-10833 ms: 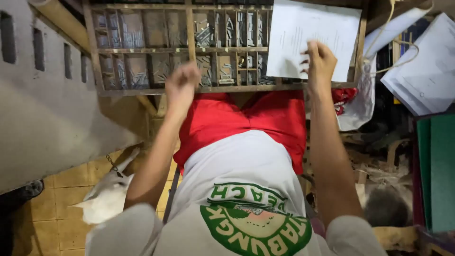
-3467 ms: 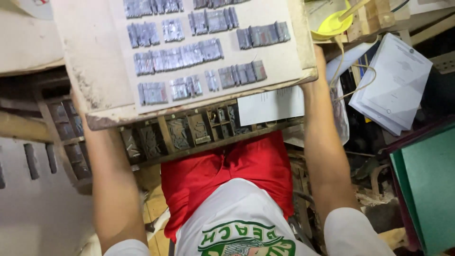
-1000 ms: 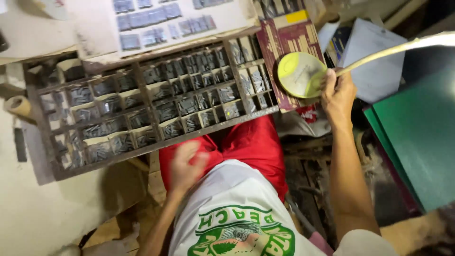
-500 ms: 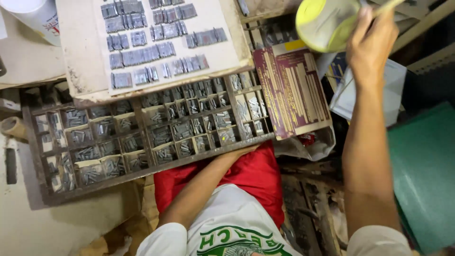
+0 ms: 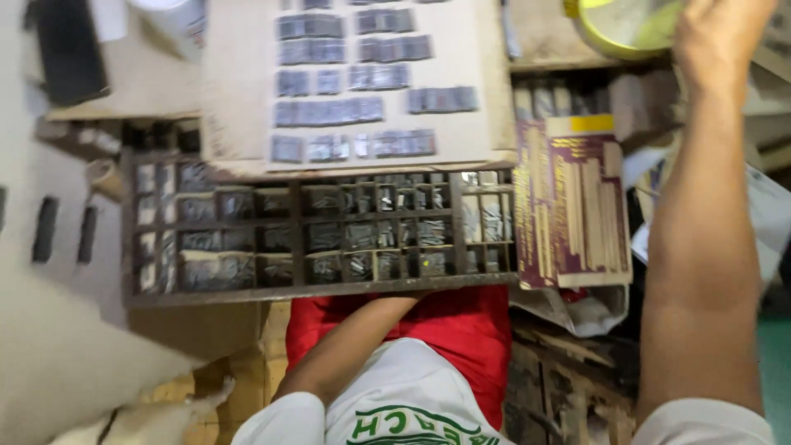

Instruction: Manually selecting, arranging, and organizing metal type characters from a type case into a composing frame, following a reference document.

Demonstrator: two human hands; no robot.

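Observation:
My right hand [image 5: 717, 37] is raised at the top right, gripping a round yellow-green bowl-shaped lamp shade [image 5: 626, 25]. My left hand is hidden beneath the front edge of a wooden compartment tray [image 5: 321, 235] full of small grey metal type pieces; only the forearm [image 5: 346, 350] shows over my red shorts. Above the tray lies a pale board [image 5: 362, 82] carrying rows of grey metal type blocks.
A dark red flat box [image 5: 573, 210] with tan sticks lies right of the tray. Crumpled paper [image 5: 568, 309] sits below it. A white container [image 5: 169, 16] stands top left. A pale animal [image 5: 140, 416] lies at the bottom left on a tiled floor.
My right hand lifted the yellow-green shade up and to the right. My left hand went from my lap to under the tray's front edge. The view shifted closer over the tray.

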